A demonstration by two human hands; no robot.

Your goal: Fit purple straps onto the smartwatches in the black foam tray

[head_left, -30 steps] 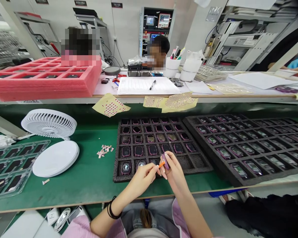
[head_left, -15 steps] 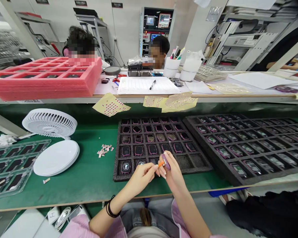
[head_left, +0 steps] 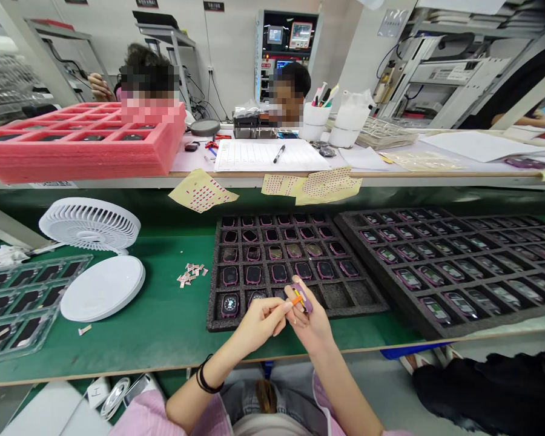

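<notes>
My right hand (head_left: 314, 327) is closed around a small purple watch case (head_left: 306, 301), held up on edge over the front of a dark foam tray (head_left: 295, 321). My left hand (head_left: 260, 322) pinches a thin orange piece (head_left: 296, 300), whose far end meets the side of the case. Whether that piece is a tool or a strip is too small to tell. Behind my hands, the tray's compartments hold several purple-rimmed watches; one lit watch (head_left: 229, 304) shows a dial at the front left. Two compartments to the right of my hands show bare foam.
Another foam tray (head_left: 436, 272) with several watch parts lies on the right. Small pale pieces (head_left: 191, 275) are scattered on the green mat, near a white fan (head_left: 102, 289) and a clear plastic tray (head_left: 27, 303). Two people sit beyond the shelf, where a pink foam tray (head_left: 163, 148) stands.
The purple watch case has turned in my right hand, showing more of its side and a yellow edge. My left hand stays close with the orange piece. A person's hand has risen at the back left.
</notes>
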